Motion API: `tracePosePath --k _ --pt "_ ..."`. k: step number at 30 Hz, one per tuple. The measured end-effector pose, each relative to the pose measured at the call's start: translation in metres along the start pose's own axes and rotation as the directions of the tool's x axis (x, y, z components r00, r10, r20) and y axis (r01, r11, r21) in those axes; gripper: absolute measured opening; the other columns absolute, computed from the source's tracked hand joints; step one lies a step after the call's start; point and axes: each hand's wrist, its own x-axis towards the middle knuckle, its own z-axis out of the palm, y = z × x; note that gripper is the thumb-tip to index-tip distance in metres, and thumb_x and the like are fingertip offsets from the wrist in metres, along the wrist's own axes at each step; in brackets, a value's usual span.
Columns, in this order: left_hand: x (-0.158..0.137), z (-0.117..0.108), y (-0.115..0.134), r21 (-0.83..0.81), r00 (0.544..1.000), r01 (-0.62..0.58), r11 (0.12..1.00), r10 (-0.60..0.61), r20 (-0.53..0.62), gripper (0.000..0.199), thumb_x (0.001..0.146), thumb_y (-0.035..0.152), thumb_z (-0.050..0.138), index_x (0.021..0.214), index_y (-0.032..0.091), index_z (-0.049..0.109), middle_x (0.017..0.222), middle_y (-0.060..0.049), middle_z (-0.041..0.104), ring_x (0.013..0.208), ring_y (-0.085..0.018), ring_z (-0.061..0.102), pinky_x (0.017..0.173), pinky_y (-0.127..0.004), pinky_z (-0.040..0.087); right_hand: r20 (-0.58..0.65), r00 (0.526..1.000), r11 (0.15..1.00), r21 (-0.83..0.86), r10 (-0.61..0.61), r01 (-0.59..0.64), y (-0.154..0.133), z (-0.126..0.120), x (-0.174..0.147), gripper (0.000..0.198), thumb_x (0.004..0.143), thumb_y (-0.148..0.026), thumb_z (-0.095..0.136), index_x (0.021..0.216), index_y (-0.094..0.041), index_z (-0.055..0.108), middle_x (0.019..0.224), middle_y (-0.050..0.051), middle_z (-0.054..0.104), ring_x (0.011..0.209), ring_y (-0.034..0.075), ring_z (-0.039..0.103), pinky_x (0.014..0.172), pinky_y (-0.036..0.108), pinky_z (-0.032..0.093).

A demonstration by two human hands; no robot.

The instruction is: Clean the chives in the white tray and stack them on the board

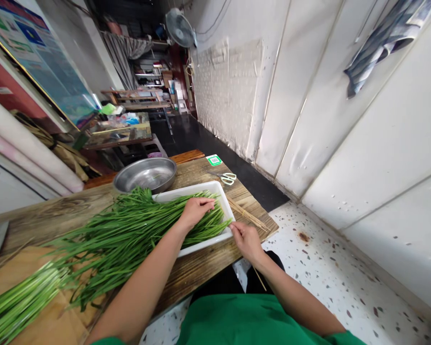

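Note:
Long garlic chives [129,230] lie heaped in and over a white plastic tray [201,245], their pale cut ends towards its right side. My left hand [197,212] rests above the chives in the tray, thumb and fingers pinched together; what is between them is too small to make out. At the tray's right corner, my right hand [246,240] is closed, with its fingertips on the end of a green chive stalk. A thin bamboo skewer [260,280] sticks out below that hand; whether the palm grips it is hidden.
More bamboo skewers [247,213] lie right of the tray, near the table edge. Behind them are scissors [227,178] and a green code card [214,160]. A metal bowl [145,173] stands behind the tray. Another chive bundle [25,297] lies on brown paper [53,321] at left.

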Motion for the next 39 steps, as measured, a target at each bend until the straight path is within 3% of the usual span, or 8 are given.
tracePosePath --k 19,31,39 --pt "-0.0024 -0.0013 0.0048 -0.011 0.999 -0.026 1.0 0.026 0.046 0.021 0.072 0.027 0.053 0.071 0.014 0.069 0.069 -0.004 0.066 0.052 -0.01 0.048 0.058 -0.023 0.039 -0.012 1.0 1.0 0.0 -0.011 0.011 0.0005 0.0015 -0.0012 0.031 0.086 -0.028 0.033 0.061 -0.018 0.048 0.053 -0.002 0.046 0.049 0.011 0.044 0.051 0.02 0.031" --pt "-0.0027 -0.0025 0.0031 0.004 0.995 -0.055 0.998 0.054 0.081 0.025 0.072 0.031 0.051 0.06 0.014 0.065 0.068 -0.005 0.066 0.052 -0.011 0.048 0.059 -0.025 0.04 -0.015 1.0 1.0 0.0 -0.001 0.001 -0.0012 0.0005 -0.0019 0.031 0.086 -0.028 0.034 0.063 -0.018 0.053 0.055 -0.001 0.05 0.05 0.011 0.046 0.052 0.02 0.033" --pt "-0.0027 -0.0039 -0.0006 0.041 0.991 -0.09 0.995 0.086 0.099 0.024 0.073 0.028 0.05 0.063 0.014 0.067 0.08 -0.006 0.068 0.053 -0.011 0.051 0.06 -0.025 0.042 -0.022 1.0 0.999 0.034 0.018 -0.018 -0.0035 0.0007 -0.0021 0.029 0.086 -0.026 0.034 0.066 -0.018 0.052 0.056 -0.001 0.05 0.052 0.011 0.047 0.054 0.02 0.033"
